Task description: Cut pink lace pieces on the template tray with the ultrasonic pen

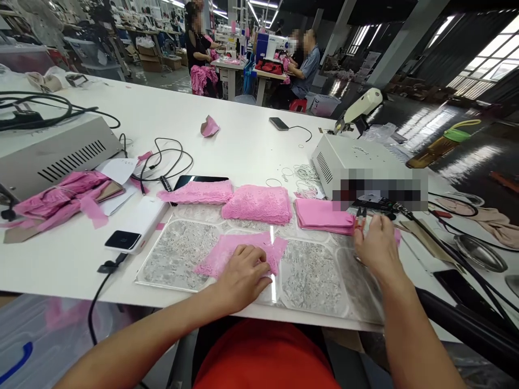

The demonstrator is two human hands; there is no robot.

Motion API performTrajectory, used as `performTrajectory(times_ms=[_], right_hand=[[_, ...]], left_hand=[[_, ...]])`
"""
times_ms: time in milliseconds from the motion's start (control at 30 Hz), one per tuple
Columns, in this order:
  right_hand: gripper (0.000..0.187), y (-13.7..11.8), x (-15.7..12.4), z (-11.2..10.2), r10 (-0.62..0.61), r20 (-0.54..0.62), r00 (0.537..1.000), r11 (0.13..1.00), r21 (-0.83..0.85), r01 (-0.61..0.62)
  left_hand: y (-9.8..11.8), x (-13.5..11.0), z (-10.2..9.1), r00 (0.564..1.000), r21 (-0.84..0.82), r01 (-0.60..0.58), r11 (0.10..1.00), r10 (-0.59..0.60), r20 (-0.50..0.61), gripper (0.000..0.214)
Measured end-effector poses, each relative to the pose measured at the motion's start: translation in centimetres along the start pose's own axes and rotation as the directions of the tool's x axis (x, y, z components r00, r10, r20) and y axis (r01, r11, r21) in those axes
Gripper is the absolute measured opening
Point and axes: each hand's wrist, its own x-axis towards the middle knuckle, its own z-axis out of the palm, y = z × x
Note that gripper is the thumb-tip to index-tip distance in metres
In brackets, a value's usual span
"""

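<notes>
My left hand [243, 275] presses down, fingers curled, on a pink lace piece [227, 249] lying on a clear plastic mat [178, 259]. My right hand [375, 246] rests at the mat's right edge, fingers bent around small red-handled snips [360, 216]. Just beyond lie a stack of flat pink fabric pieces [322, 215], a pile of folded pink lace [259, 203] and another lace strip [198, 192].
A white machine box [348, 159] stands right of the stacks, a grey box [52, 154] at far left with pink scraps [60, 200]. A white power bank [135, 224], cables, a phone [279, 123] and a metal dish [480, 253] lie about. Other people sit at sewing machines behind.
</notes>
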Motion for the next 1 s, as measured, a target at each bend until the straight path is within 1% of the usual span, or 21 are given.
performTrajectory(times_ms=[67, 100, 133, 167, 200, 233, 300, 333, 367, 400, 433, 467, 567, 633, 733, 800, 867, 933, 1000], right_hand=[[0.050, -0.7, 0.2, -0.5, -0.032, -0.053, 0.998, 0.997, 0.064, 0.036], [0.043, -1.3, 0.0, -0.8, -0.057, -0.043, 0.997, 0.990, 0.130, 0.062], [0.036, -2.0, -0.6, -1.1, -0.099, -0.009, 0.995, 0.970, 0.221, 0.098], [0.029, -2.9, -1.3, -1.4, -0.165, 0.040, 0.985, 0.934, 0.327, 0.143], [0.024, -3.9, -2.2, -1.7, -0.255, 0.093, 0.963, 0.880, 0.436, 0.190], [0.021, -4.9, -3.2, -2.0, -0.357, 0.135, 0.924, 0.813, 0.532, 0.236], [0.018, -6.9, -5.2, -2.4, -0.519, 0.181, 0.835, 0.699, 0.653, 0.293], [0.017, -7.8, -6.1, -2.4, -0.571, 0.197, 0.797, 0.664, 0.681, 0.308], [0.016, -8.5, -6.9, -2.4, -0.603, 0.208, 0.770, 0.647, 0.693, 0.320], [0.014, -9.2, -7.5, -2.2, -0.620, 0.214, 0.755, 0.644, 0.688, 0.334], [0.013, -9.7, -8.0, -1.9, -0.625, 0.218, 0.750, 0.656, 0.668, 0.352], [0.012, -10.2, -8.4, -1.6, -0.619, 0.218, 0.755, 0.677, 0.636, 0.372], [0.010, -11.0, -9.1, -0.5, -0.583, 0.197, 0.788, 0.742, 0.525, 0.418], [0.011, -11.1, -9.1, -0.1, -0.580, 0.172, 0.797, 0.746, 0.505, 0.434], [0.019, -10.7, -8.9, 0.1, -0.592, 0.164, 0.789, 0.725, 0.536, 0.432], [0.019, -10.3, -8.6, -0.1, -0.584, 0.193, 0.788, 0.731, 0.546, 0.408], [0.019, -10.0, -8.4, -0.4, -0.571, 0.230, 0.788, 0.743, 0.553, 0.377], [0.018, -9.9, -8.3, -0.6, -0.570, 0.249, 0.783, 0.740, 0.570, 0.357], [0.017, -9.9, -8.3, -0.6, -0.579, 0.249, 0.777, 0.730, 0.584, 0.356]], left_hand=[[0.1, 0.0, 0.1, 1.000, 0.027, 0.008, 1.000, -0.008, 0.013, 0.009], [0.2, 0.0, 0.1, 1.000, 0.037, 0.013, 0.999, -0.014, 0.023, 0.009], [0.2, 0.0, 0.2, 0.999, 0.045, 0.016, 0.999, -0.017, 0.032, 0.008], [0.2, 0.0, 0.3, 0.999, 0.053, 0.013, 0.998, -0.016, 0.042, 0.009], [0.2, 0.1, 0.4, 0.999, 0.061, 0.010, 0.998, -0.013, 0.050, 0.010], [0.2, 0.1, 0.5, 0.998, 0.066, 0.010, 0.998, -0.013, 0.056, 0.013], [0.1, 0.3, 0.7, 0.998, 0.056, 0.023, 0.998, -0.027, 0.064, 0.017], [0.1, 0.4, 0.8, 0.997, 0.032, 0.043, 0.999, -0.045, 0.067, 0.017], [0.0, 0.4, 0.8, 0.995, -0.008, 0.075, 0.997, -0.074, 0.071, 0.016], [-0.1, 0.6, 0.7, 0.991, -0.065, 0.115, 0.991, -0.110, 0.074, 0.014], [-0.2, 0.7, 0.7, 0.986, -0.132, 0.159, 0.978, -0.149, 0.080, 0.014], [-0.3, 0.8, 0.5, 0.978, -0.199, 0.205, 0.958, -0.190, 0.090, 0.013], [-0.6, 1.3, 0.0, 0.945, -0.336, 0.327, 0.883, -0.296, 0.141, 0.012], [-0.8, 1.7, -0.4, 0.921, -0.355, 0.389, 0.850, -0.350, 0.171, 0.013], [-0.9, 2.1, -0.7, 0.888, -0.357, 0.459, 0.814, -0.411, 0.204, 0.014], [-1.0, 2.3, -0.8, 0.874, -0.360, 0.486, 0.796, -0.433, 0.222, 0.014], [-1.0, 2.3, -0.7, 0.868, -0.351, 0.497, 0.794, -0.442, 0.227, 0.014], [-1.0, 2.2, -0.7, 0.876, -0.348, 0.480, 0.805, -0.425, 0.227, 0.011], [-1.0, 2.0, -0.5, 0.901, -0.355, 0.431, 0.830, -0.376, 0.217, 0.003]])
